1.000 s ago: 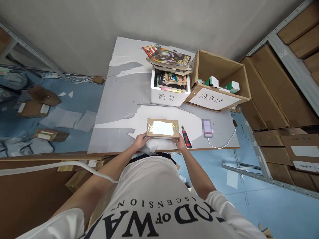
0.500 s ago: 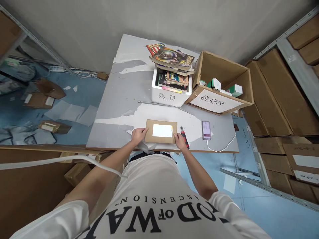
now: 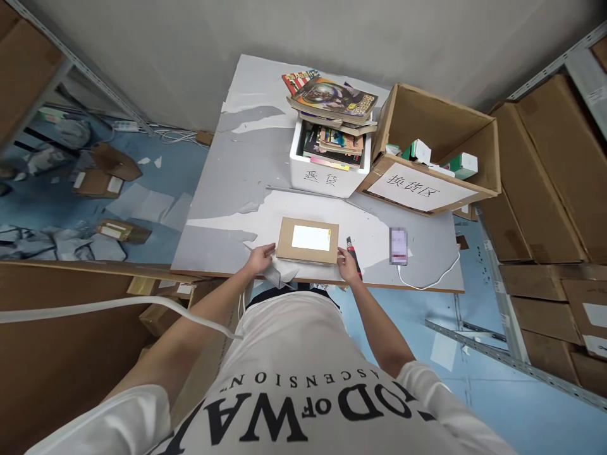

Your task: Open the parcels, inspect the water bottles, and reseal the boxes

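Note:
A flat brown cardboard box (image 3: 287,243) with a white label on top lies on the table near its front edge. Beside its left end is my left hand (image 3: 260,259), fingers stretched toward it with a small gap between. At the opposite end my right hand (image 3: 348,265) has loosely extended fingers by the box's edge; whether they touch it is hard to tell. Just beyond the right hand lies a red and black utility knife (image 3: 352,253), partly covered by that hand.
A white bin (image 3: 327,183) piled with books stands at the back of the table (image 3: 246,164). Right of it sits an open carton (image 3: 490,155) holding small green and white boxes. A phone (image 3: 398,245) on a white cable lies at the right. Shelves with cartons flank the table.
Both hands have loosened their hold on the cardboard box, which now rests slightly farther from the front edge. The view has shifted a little.

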The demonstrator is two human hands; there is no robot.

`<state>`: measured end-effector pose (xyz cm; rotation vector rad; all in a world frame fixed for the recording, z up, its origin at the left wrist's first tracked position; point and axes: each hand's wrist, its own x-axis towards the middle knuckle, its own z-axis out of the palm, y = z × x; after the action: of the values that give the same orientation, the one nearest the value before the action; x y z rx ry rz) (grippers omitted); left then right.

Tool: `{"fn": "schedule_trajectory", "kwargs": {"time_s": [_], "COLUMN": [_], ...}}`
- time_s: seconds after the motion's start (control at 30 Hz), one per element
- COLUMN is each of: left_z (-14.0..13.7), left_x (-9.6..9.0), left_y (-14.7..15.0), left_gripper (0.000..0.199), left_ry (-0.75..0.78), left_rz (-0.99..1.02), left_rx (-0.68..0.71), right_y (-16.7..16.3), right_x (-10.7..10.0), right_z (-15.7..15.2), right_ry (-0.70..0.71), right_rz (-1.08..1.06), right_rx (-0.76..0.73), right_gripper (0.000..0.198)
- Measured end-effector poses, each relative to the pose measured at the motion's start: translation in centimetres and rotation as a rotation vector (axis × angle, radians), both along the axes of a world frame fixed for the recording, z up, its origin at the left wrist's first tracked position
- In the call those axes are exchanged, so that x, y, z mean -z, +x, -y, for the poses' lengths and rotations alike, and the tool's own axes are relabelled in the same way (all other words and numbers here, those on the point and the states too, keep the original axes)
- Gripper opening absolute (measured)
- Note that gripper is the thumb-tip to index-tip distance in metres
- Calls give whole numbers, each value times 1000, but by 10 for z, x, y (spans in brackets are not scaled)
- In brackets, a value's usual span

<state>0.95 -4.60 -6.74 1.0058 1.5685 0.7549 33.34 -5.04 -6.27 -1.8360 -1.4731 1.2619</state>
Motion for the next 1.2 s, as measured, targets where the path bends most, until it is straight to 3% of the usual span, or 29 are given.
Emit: {"fn": "schedule_trajectory", "kwargs": {"time_s": [0.1,0.17,0.27,0.4,0.53,0.63,0.9,1.0,1.1,1.2], "left_z": [13,16,15,11,3,-4,-6,0,8,18], "left_x": [5,6,0,-27,-58,-68,-78,-81,-76,-67], "left_y": [1,4,7,10,18,24,33,35,38,41], "left_gripper": [51,49,49,54,52,52,51,54,60,63], "left_ry": [0,6,51,178,201,161,87,81,129,297], "left_rz": [-75,-134,-165,-219,-464,-585,-680,-709,-734,-733], "left_rx": [172,235,226,144,76,71,187,205,159,116], "right_y": [-4,-8,-10,-4,0,1,2,18,39,50], "right_x": [7,8,1,-23,-45,-50,-35,-25,-10,4], "right_z": [12,14,10,2,-7,-12,-10,-6,-4,-5], "right_ry": [-17,-55,-57,5,22,-2,-57,-33,12,-83], "right_rz": [-44,-99,-207,-286,-44,142,148,120,336,499], "right_rx": [-46,-23,-17,-68,-38,-76,-70,21,199,173], "right_gripper": [60,61,52,37,33,39,46,46,37,48]}}
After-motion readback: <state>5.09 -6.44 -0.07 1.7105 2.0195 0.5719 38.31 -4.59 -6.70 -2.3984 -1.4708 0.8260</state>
